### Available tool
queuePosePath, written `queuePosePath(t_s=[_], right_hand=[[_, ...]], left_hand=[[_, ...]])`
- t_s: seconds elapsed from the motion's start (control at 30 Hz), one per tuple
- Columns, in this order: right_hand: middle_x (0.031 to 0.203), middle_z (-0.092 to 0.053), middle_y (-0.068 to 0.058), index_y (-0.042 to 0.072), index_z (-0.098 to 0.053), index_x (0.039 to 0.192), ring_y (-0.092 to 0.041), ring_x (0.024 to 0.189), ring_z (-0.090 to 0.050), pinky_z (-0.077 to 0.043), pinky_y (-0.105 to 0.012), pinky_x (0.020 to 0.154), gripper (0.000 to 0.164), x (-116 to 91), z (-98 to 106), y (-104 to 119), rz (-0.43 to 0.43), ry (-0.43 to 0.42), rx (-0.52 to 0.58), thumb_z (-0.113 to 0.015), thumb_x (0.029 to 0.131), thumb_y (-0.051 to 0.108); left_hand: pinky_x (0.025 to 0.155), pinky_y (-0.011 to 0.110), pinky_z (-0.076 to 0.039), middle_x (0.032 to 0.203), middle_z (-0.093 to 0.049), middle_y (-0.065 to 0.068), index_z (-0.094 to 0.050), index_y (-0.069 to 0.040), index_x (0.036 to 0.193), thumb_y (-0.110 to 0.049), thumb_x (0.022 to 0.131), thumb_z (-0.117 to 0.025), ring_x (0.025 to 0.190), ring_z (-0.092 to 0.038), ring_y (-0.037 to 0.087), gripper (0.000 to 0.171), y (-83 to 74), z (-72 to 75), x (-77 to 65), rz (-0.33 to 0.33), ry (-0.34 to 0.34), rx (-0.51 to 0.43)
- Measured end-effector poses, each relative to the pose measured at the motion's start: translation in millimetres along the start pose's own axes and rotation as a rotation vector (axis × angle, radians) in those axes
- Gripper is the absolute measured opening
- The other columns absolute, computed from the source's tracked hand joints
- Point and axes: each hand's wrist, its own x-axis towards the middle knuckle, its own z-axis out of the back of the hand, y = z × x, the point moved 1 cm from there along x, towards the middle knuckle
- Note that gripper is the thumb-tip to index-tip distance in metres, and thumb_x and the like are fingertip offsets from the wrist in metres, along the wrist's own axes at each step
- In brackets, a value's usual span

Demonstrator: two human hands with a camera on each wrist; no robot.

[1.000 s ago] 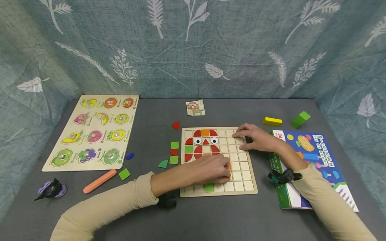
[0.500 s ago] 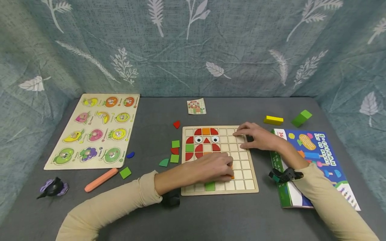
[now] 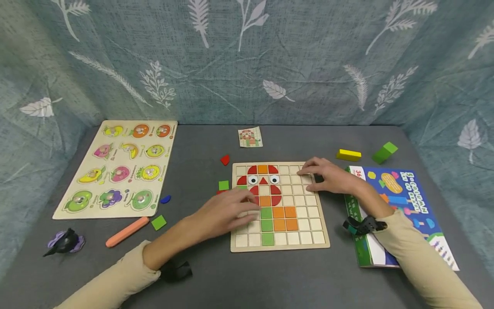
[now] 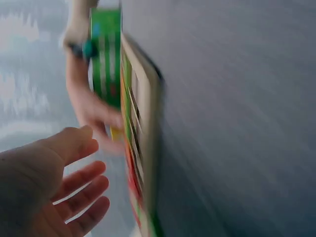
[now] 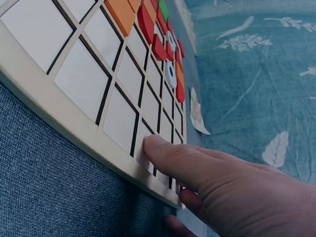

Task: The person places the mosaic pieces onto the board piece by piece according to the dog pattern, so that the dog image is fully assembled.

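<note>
Key relation: the board lies flat before me, between my hands, roughly square with no clear long axis. Loose pieces sit off its left side: a green square just beyond my left hand, a red piece farther away from me near the upper left corner. My left hand is clearly the nearer to both. Another green square lies left of that forearm, near the orange stick.

Left hand: released, palm bare, fingers loosely spread, thumb apart. In the head view it overlaps the board's left columns; the wrist view, though blurred, shows the fingertips clear of the board.

Right hand: at the upper right corner, grasping nothing. Thumb rests on a bare cell near the right edge; the other fingers are partly hidden, so I cannot tell how firmly they press.

On board: four orange squares form a block right of a green column; red pieces and two eyes above.
</note>
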Motion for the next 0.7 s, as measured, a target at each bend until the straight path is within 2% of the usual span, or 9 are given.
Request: queuePosePath(t_s=[0.13,0.23,0.37,0.47,0.7], right_hand=[[0.132,-0.050,-0.018,0.007,-0.061,0.130,-0.033,0.113,-0.047,-0.042,-0.048,0.090,0.044,0.2,-0.8,-0.2,-0.002,-0.003,0.001,-0.071,0.088,0.018],[0.132,-0.051,-0.018,0.007,-0.062,0.129,-0.031,0.111,-0.048,-0.042,-0.047,0.088,0.043,0.0,-0.9,-0.3,0.003,-0.009,-0.003,-0.071,0.089,0.018],[0.130,-0.052,-0.018,0.008,-0.063,0.128,-0.030,0.109,-0.048,-0.043,-0.045,0.087,0.042,-0.9,-0.3,-0.7,0.012,-0.016,-0.007,-0.071,0.088,0.019],[0.129,-0.053,-0.018,0.007,-0.063,0.127,-0.031,0.110,-0.049,-0.043,-0.046,0.087,0.042,-1.2,-1.2,-0.9,0.016,-0.026,-0.005,-0.072,0.088,0.017],[0.130,-0.052,-0.018,0.007,-0.062,0.129,-0.032,0.111,-0.049,-0.044,-0.046,0.088,0.042,0.8,-0.6,1.1,0.024,-0.016,-0.012,-0.070,0.089,0.018]], left_hand=[[0.078,0.031,-0.052,0.109,-0.063,-0.003,-0.072,-0.020,0.113,-0.029,0.090,-0.069,0.095,-0.057,0.010,0.025,31.8,13.1,-33.3,0.187,-0.056,-0.034],[0.081,0.035,-0.052,0.110,-0.063,0.000,-0.072,-0.017,0.114,-0.027,0.089,-0.071,0.098,-0.059,0.014,0.027,49.8,19.5,-46.6,0.267,-0.075,-0.034],[0.086,0.041,-0.052,0.111,-0.064,0.004,-0.070,-0.013,0.117,-0.024,0.089,-0.071,0.103,-0.060,0.020,0.031,66.0,22.9,-49.7,0.336,-0.079,-0.034],[0.087,0.043,-0.051,0.112,-0.064,0.006,-0.069,-0.012,0.119,-0.024,0.089,-0.070,0.104,-0.061,0.023,0.032,75.3,24.9,-46.9,0.358,-0.079,-0.026],[0.086,0.045,-0.052,0.114,-0.065,0.009,-0.068,-0.012,0.121,-0.027,0.091,-0.068,0.107,-0.062,0.026,0.034,87.5,23.7,-45.3,0.419,-0.095,0.006]])
